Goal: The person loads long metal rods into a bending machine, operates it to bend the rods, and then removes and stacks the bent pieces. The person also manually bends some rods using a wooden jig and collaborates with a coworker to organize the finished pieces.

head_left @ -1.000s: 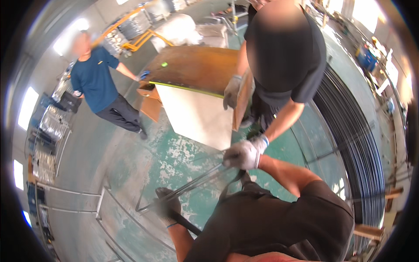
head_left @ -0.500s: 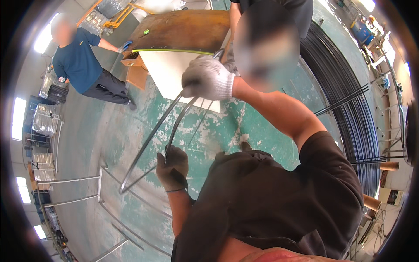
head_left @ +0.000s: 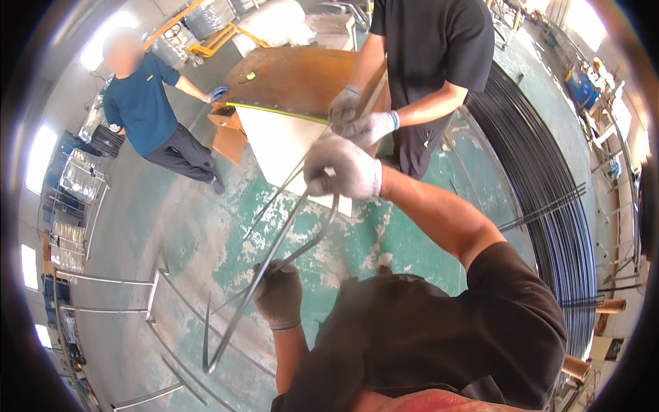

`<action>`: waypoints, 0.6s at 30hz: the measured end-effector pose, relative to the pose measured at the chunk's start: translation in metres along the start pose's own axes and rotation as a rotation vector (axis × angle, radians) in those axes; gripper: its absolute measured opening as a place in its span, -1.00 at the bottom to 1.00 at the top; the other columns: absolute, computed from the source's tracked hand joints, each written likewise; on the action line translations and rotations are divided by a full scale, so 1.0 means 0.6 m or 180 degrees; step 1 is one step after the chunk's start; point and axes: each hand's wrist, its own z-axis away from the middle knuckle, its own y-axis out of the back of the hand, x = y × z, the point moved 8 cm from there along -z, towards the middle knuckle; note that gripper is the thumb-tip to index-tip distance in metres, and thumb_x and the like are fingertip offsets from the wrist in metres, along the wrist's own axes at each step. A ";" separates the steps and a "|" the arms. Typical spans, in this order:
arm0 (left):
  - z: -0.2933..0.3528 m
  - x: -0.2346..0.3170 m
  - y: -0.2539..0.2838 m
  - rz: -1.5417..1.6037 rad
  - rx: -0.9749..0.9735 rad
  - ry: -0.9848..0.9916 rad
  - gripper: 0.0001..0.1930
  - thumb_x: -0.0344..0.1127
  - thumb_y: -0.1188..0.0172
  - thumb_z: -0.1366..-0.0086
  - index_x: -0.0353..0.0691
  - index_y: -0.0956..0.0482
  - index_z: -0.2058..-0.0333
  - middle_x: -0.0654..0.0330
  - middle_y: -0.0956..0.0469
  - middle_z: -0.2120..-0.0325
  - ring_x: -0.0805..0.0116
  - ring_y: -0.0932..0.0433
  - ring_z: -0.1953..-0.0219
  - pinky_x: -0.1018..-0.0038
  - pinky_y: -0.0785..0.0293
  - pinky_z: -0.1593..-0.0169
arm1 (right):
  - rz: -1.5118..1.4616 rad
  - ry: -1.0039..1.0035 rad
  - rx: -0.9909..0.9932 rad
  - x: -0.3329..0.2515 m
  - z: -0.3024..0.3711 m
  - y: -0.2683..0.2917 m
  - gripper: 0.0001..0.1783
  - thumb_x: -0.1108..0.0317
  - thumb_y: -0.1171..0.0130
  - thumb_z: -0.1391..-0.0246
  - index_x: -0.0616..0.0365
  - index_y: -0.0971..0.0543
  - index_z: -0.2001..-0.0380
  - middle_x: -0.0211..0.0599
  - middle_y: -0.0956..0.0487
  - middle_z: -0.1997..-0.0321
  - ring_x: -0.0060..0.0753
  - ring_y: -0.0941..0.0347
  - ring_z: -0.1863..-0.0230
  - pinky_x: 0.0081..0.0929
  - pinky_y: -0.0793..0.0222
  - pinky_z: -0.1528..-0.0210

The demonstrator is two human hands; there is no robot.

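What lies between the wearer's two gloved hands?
In the head view, thin bent steel rods run from the right hand down to the left hand; behind them shows worn green painted floor.

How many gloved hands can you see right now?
4: wearer's left hand low on the bent steel rods, right hand higher up; co-worker's two hands by the table. Blue-shirted person's hand is unclear.

head-worn fisheye, looking down, close
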 end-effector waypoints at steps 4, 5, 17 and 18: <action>0.008 0.002 -0.067 -0.0994 -0.0610 -0.0389 -0.86 -0.37 -0.32 -0.41 -0.13 -0.73 0.09 0.23 -0.72 0.07 0.21 -0.59 -0.04 0.16 -0.49 -0.22 | -0.0132 -0.0036 0.0314 -0.012 0.018 0.010 -0.76 0.29 -0.49 0.03 0.18 -0.66 0.58 -0.19 -0.56 0.59 -0.04 -0.50 0.45 -0.15 -0.38 0.30; 0.013 -0.014 -0.088 -0.1068 -0.0691 -0.0428 -0.87 -0.36 -0.27 -0.44 -0.13 -0.72 0.09 0.23 -0.71 0.09 0.24 -0.58 -0.05 0.19 -0.49 -0.20 | -0.0060 -0.0066 0.0301 -0.006 0.023 0.009 -0.76 0.32 -0.47 0.01 0.21 -0.64 0.58 -0.17 -0.54 0.60 -0.03 -0.47 0.47 -0.14 -0.35 0.31; -0.004 -0.029 -0.111 -0.1620 -0.0736 -0.0311 -0.82 -0.25 -0.28 -0.45 -0.13 -0.68 0.05 0.21 -0.70 0.09 0.15 -0.60 -0.07 0.14 -0.45 -0.19 | -0.0371 -0.0574 0.0322 -0.033 0.019 0.016 -0.67 0.28 -0.44 -0.10 0.26 -0.60 0.60 -0.19 -0.49 0.55 -0.19 -0.44 0.40 -0.21 -0.33 0.26; -0.006 -0.019 -0.101 -0.1647 -0.0575 -0.0253 -0.76 -0.20 -0.25 -0.48 -0.20 -0.65 0.02 0.16 -0.70 0.10 0.12 -0.60 -0.06 0.11 -0.44 -0.18 | -0.0185 -0.0415 0.0184 -0.055 0.008 0.007 -0.64 0.23 -0.45 -0.10 0.24 -0.61 0.62 -0.21 -0.49 0.57 -0.16 -0.44 0.41 -0.20 -0.35 0.24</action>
